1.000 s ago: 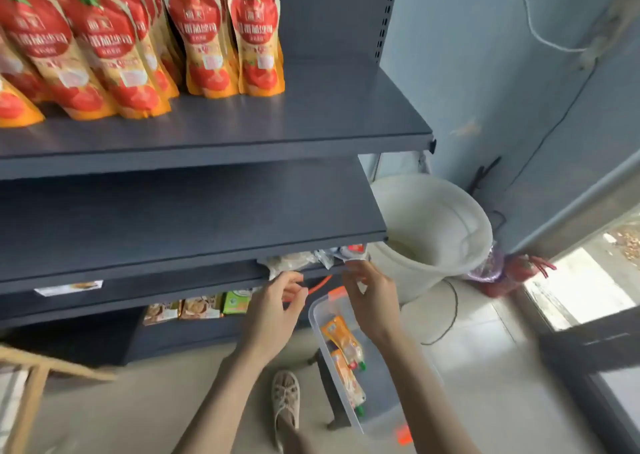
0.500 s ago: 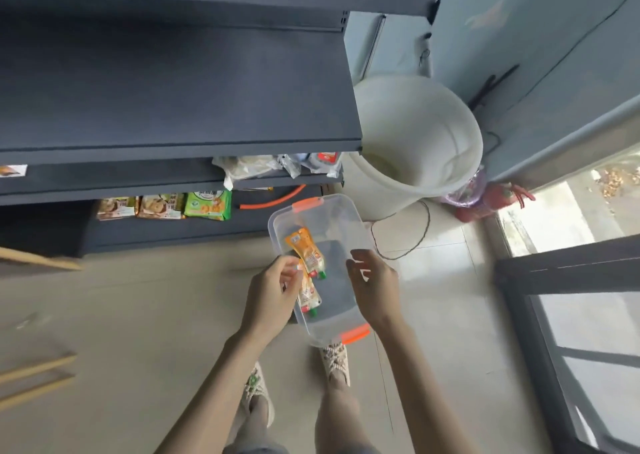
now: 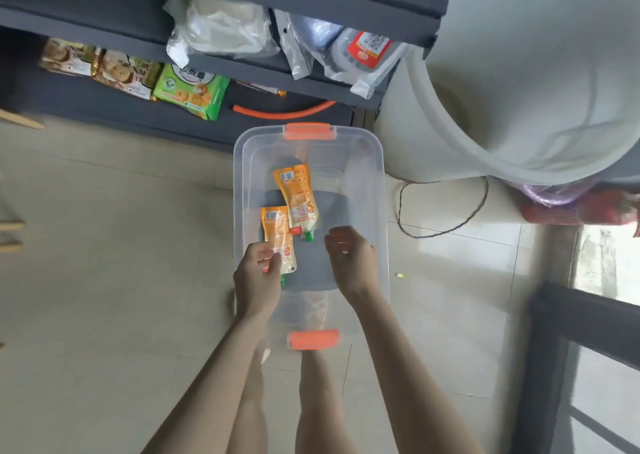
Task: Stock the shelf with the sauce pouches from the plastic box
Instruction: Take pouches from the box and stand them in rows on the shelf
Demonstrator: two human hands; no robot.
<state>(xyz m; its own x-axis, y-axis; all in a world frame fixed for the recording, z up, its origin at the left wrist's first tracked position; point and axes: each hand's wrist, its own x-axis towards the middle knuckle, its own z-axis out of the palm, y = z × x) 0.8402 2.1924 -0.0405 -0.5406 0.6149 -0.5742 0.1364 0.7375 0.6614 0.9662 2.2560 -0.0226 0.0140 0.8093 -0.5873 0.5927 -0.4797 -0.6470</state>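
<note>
A clear plastic box (image 3: pixel 375 190) with orange latches stands on the floor in front of the dark shelf unit (image 3: pixel 104 23). Two orange sauce pouches lie inside with green caps pointing toward me. The farther pouch (image 3: pixel 298 200) lies free in the middle. My left hand (image 3: pixel 258 278) reaches into the box, its fingertips pinching the lower left edge of the nearer pouch (image 3: pixel 277 237). Over the box's right half hovers my right hand (image 3: pixel 351 263), fingers curled and apart, holding nothing.
A big white bucket (image 3: pixel 502 107) stands right of the box, touching the shelf unit. Biscuit packs (image 3: pixel 188 89) and an orange hose (image 3: pixel 284 111) lie on the bottom shelf, plastic bags (image 3: pixel 221 27) above. A wire loop (image 3: pixel 443 207) lies on the tiles. My legs are below the box.
My view dropped from the stocked upper shelves down to the box. Both hands came down from the shelf edge into the box, and the left hand closed on the nearer pouch.
</note>
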